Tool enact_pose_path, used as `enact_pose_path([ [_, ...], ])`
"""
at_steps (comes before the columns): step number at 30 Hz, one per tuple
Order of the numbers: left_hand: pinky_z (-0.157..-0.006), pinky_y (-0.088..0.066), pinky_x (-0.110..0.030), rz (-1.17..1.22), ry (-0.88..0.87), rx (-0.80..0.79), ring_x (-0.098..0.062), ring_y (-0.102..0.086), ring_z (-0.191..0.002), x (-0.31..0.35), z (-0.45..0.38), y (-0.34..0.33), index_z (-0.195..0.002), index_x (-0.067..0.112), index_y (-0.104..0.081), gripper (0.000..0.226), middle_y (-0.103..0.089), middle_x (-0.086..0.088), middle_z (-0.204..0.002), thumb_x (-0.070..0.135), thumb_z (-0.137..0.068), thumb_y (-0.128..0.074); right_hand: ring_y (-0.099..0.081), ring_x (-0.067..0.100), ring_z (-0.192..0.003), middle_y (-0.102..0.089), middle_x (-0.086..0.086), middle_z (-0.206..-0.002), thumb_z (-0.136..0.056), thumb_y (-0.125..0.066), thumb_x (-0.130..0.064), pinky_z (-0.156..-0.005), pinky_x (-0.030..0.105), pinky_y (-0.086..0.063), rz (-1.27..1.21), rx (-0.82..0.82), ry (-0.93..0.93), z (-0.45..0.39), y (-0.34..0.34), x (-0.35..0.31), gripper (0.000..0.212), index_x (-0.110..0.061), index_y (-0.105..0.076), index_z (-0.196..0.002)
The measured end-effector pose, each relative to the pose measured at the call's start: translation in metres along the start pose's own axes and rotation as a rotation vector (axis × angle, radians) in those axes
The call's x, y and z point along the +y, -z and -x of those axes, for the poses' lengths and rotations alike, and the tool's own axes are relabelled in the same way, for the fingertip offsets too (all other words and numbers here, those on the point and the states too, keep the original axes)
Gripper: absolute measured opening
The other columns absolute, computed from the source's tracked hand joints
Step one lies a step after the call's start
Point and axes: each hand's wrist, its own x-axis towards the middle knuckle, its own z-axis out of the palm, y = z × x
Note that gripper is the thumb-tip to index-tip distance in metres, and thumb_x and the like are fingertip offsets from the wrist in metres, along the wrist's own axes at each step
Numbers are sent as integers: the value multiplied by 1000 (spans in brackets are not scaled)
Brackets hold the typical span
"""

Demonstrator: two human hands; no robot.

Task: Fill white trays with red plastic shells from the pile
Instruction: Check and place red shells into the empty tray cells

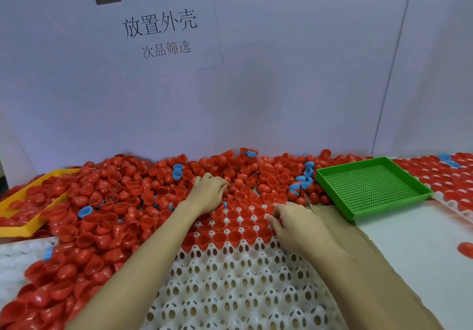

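Observation:
A big pile of red plastic shells (112,201) covers the left and back of the table. A white tray (230,286) with holed cups lies in front of me; its far rows hold red shells (234,236) with the open side up. My left hand (208,192) reaches into the pile just beyond the tray, fingers curled down among the shells. My right hand (294,223) rests at the tray's far right corner, fingertips on the shells there. What either hand holds is hidden.
A green perforated tray (371,189) stands at the right. A yellow tray (28,201) with shells is at the left. Several blue shells (177,171) are mixed in the pile. Another filled white tray (450,189) lies far right. One red shell (467,250) sits alone.

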Motion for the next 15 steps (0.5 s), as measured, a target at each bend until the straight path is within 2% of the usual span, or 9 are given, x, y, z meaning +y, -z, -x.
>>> enact_pose_path([
  [3, -112, -27, -42, 3, -29, 20, -18, -49, -125, -2, 5, 3, -132, 23, -68, 36, -64, 10, -136, 25, -112, -38, -63, 16, -93, -62, -5, -105, -109, -42, -46, -84, 38, -55, 0, -2, -3, 0, 1, 0, 32, -21, -63, -106],
  [7, -104, -26, -35, 34, -39, 109, -13, -47, -121, -12, 19, 9, -126, 22, -72, 35, -61, 15, -134, 25, -112, -39, -61, 13, -90, -61, -7, -101, -108, -44, -44, -82, 35, -55, -9, 4, 1, 0, 1, 1, 29, -22, -63, -103],
  [11, -105, -38, -40, 185, -113, 253, -11, -54, -112, -16, 49, 27, -116, 16, -77, 28, -63, 13, -122, 19, -110, -50, -60, 12, -89, -60, -9, -99, -108, -45, -43, -78, 32, -53, 0, 9, 12, 0, -1, 2, 28, -23, -63, -103],
  [15, -103, -47, -24, 300, -240, 307, -1, -58, -113, -1, 101, 44, -113, 18, -78, 19, -63, 19, -115, 21, -105, -61, -61, 11, -84, -63, -10, -92, -107, -49, -40, -74, 30, -54, -22, 13, -6, -2, 0, 2, 28, -21, -67, -100],
])
